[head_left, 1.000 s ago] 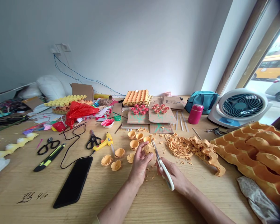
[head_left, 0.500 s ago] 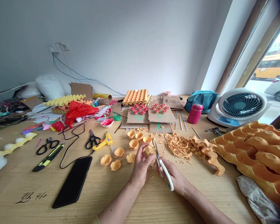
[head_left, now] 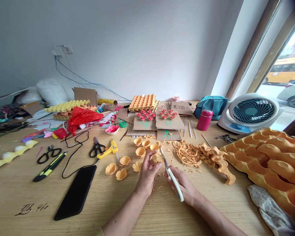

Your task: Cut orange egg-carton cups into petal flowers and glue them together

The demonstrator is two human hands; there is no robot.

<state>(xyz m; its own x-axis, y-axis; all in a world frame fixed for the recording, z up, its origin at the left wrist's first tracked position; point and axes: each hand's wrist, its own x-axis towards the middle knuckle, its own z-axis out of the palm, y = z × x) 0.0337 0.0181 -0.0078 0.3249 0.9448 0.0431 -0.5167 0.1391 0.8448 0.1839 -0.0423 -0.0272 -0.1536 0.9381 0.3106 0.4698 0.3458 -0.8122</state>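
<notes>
Between the fingertips of my left hand (head_left: pixel 147 173) is an orange egg carton cup (head_left: pixel 157 159). White-handled scissors (head_left: pixel 174 183) are in my right hand (head_left: pixel 183 186), their blades up against the cup's right side. The blades look nearly closed. Left of my hands stand several cut cups (head_left: pixel 140 152), some nested in each other. A flower-shaped cup (head_left: pixel 121 174) and another petalled piece (head_left: pixel 137 166) lie nearer. Curled carton scraps (head_left: pixel 186 154) are heaped to the right, with small trimmings scattered under my hands.
At the right lies a big orange egg tray (head_left: pixel 267 157), with a fan (head_left: pixel 252 111) behind it. To the left are a phone (head_left: pixel 76 191), a utility knife (head_left: pixel 50 166), black scissors (head_left: pixel 97 149) and a yellow glue gun (head_left: pixel 109 149). Cardboard with red flowers (head_left: pixel 169 123) and a pink flask (head_left: pixel 205 120) stand farther back.
The scissor blades have drawn closer together beside the cup. My left hand keeps its grip. The whole view has shifted slightly, and a white plastic piece at the left edge is gone from sight.
</notes>
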